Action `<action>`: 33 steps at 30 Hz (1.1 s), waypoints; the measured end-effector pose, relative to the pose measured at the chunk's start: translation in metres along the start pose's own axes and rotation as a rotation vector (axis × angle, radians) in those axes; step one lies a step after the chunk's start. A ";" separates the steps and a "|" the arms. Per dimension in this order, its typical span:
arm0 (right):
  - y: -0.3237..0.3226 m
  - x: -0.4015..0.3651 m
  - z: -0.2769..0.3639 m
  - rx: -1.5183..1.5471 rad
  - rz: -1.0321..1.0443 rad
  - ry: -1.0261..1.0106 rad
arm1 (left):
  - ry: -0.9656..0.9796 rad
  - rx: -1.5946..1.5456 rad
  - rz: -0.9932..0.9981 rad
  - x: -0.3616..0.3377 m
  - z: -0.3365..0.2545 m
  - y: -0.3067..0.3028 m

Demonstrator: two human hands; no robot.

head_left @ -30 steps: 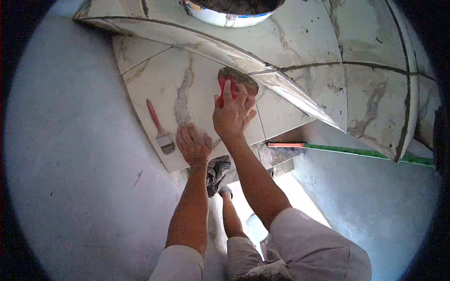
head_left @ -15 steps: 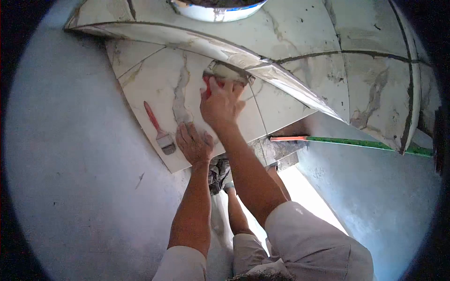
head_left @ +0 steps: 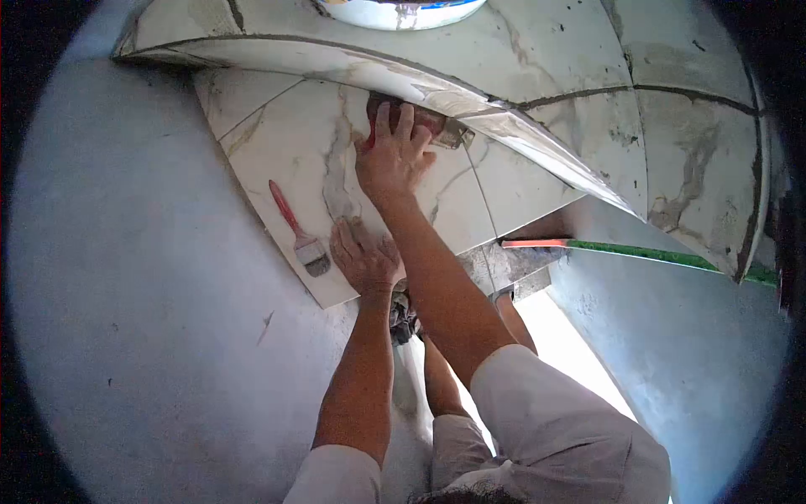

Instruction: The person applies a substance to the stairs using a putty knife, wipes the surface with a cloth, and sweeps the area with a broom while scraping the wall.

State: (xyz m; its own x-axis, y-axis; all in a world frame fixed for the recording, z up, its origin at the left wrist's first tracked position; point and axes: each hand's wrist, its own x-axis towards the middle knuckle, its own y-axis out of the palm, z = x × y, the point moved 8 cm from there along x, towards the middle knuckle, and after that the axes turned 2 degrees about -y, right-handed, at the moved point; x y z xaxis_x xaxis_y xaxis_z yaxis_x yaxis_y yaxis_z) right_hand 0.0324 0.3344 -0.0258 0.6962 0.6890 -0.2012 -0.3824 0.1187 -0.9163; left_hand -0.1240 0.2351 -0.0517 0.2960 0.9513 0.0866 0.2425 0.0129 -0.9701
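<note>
My left hand (head_left: 366, 259) lies flat with its fingers stretched out on a white, grey-veined tile (head_left: 294, 151) of the lower step. Farther up, my right hand (head_left: 395, 160) is over a wide, flat, red-handled scraper (head_left: 432, 126) against the foot of the upper step. Its fingers press along the tool, and a metal corner shows at its right end. Much of the handle is hidden beneath the hand. Left of my left hand lies a paintbrush (head_left: 300, 231) with a red handle and grey bristles.
The upper step's tiled edge (head_left: 420, 88) overhangs the scraper. A white bucket (head_left: 403, 14) stands above on the tiles. A green-and-red bar (head_left: 621, 251) leans at the right, near a bare grey block (head_left: 512, 265). Bluish walls (head_left: 151, 252) flank the step.
The scraper has turned under my right hand and shows a darker face, its metal corner now farther right. My right hand's fingers are more spread. The view has shifted slightly.
</note>
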 end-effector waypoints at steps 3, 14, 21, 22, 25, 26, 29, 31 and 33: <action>-0.014 0.002 0.002 -0.018 0.135 -0.028 | 0.014 -0.019 -0.037 -0.001 -0.003 -0.003; 0.014 -0.007 0.017 0.021 -0.122 -0.059 | 0.038 -0.061 -0.055 -0.004 0.002 0.003; 0.023 0.003 0.024 0.035 -0.060 -0.028 | -0.007 -0.034 -0.047 -0.010 0.013 0.016; 0.021 0.003 0.025 0.041 0.013 -0.006 | -0.007 -0.033 -0.053 -0.009 0.013 0.014; 0.006 -0.013 0.033 0.040 0.142 0.013 | 0.068 0.091 -0.101 -0.015 0.010 0.020; 0.006 -0.021 0.035 0.032 0.211 0.019 | -0.111 -0.091 0.055 -0.035 0.037 0.062; -0.001 -0.034 0.042 0.078 0.026 -0.066 | -0.208 -0.259 0.129 -0.018 0.032 0.041; 0.006 -0.020 0.046 0.090 -0.042 -0.068 | -0.129 -0.241 0.049 -0.014 0.026 0.026; 0.010 -0.005 0.053 0.099 -0.107 -0.080 | 0.027 0.136 0.033 -0.017 0.019 0.034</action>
State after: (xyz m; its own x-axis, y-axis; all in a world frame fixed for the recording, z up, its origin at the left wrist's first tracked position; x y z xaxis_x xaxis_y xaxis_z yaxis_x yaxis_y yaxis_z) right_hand -0.0070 0.3700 -0.0159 0.6870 0.7231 -0.0720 -0.3689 0.2616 -0.8919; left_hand -0.1382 0.2246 -0.0902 0.3265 0.9434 0.0582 0.1051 0.0249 -0.9941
